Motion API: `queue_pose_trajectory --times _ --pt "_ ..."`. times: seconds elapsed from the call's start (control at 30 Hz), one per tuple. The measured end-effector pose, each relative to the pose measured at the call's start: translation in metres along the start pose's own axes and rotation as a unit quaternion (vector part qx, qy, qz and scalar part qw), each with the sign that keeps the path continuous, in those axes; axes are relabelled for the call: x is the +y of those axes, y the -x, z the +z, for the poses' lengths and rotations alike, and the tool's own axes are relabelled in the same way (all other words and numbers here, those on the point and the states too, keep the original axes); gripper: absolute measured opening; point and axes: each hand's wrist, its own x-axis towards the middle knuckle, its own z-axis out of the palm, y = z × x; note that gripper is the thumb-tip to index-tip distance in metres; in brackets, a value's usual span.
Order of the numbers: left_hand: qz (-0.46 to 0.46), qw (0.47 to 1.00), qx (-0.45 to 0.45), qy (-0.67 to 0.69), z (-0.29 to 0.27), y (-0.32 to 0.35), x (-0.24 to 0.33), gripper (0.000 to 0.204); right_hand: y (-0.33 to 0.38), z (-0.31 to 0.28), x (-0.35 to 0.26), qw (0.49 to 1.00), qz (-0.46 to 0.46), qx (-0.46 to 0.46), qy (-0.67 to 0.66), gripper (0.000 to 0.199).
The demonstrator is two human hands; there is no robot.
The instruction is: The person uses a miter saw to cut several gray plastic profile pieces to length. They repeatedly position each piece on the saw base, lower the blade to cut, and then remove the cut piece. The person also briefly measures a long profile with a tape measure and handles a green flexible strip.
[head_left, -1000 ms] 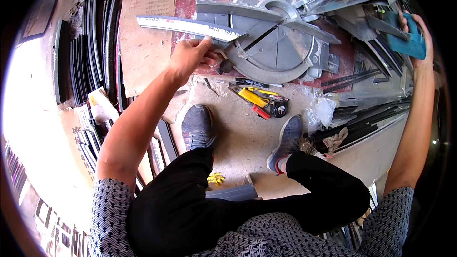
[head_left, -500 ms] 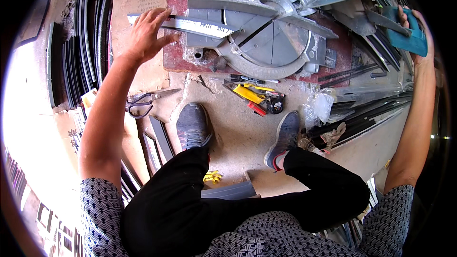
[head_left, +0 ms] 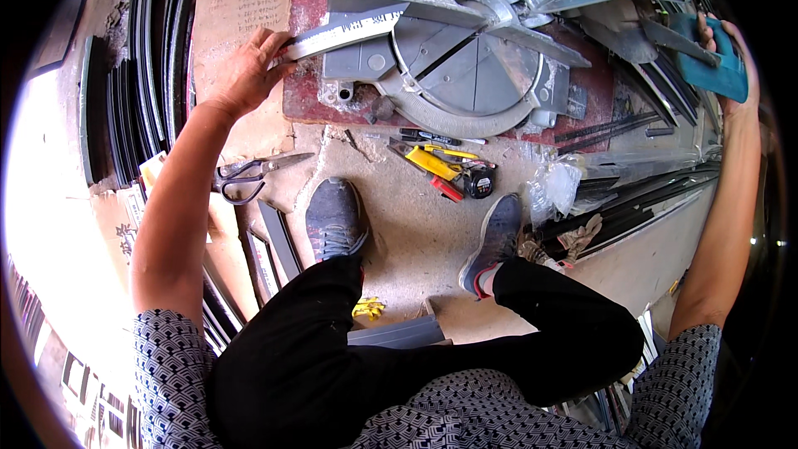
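My left arm stretches forward, and my left hand [head_left: 249, 75] grips the near end of a grey metal strip [head_left: 345, 32], fingers curled over its top edge. The strip lies across the left side of the saw table [head_left: 465, 66], against its back rail, on a reddish board [head_left: 309, 100]. My right arm reaches up the right side, and my right hand [head_left: 731, 58] is clenched around the teal handle [head_left: 706, 62] of the saw.

A brown piece of cardboard [head_left: 237, 4] with handwriting on it lies flat just behind my left hand. A crumpled clear plastic bag [head_left: 553, 187] sits on the floor right of the yellow tools [head_left: 440, 166], and scissors [head_left: 249, 176] lie under my left forearm.

Half a second ago my left hand lay flat on the cardboard, left of the strip; now it has moved right and closed on the strip's end. My right hand stays on the handle.
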Motion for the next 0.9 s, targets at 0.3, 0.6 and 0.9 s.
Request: queue_pose_trajectory --times 0.3,0.6,0.9 --pt "0.064 0.997 0.049 -0.010 0.006 0.010 -0.001 0.045 0.001 0.009 -0.001 0.999 -0.002 0.013 0.030 0.033" --pt "0.069 0.988 0.131 0.047 -0.010 0.031 0.035 0.052 0.012 0.031 0.006 0.997 -0.023 0.060 0.046 0.037" --pt "0.087 0.982 0.151 0.072 -0.013 0.035 0.046 0.062 0.016 0.036 0.007 0.997 -0.028 0.058 0.053 0.037"
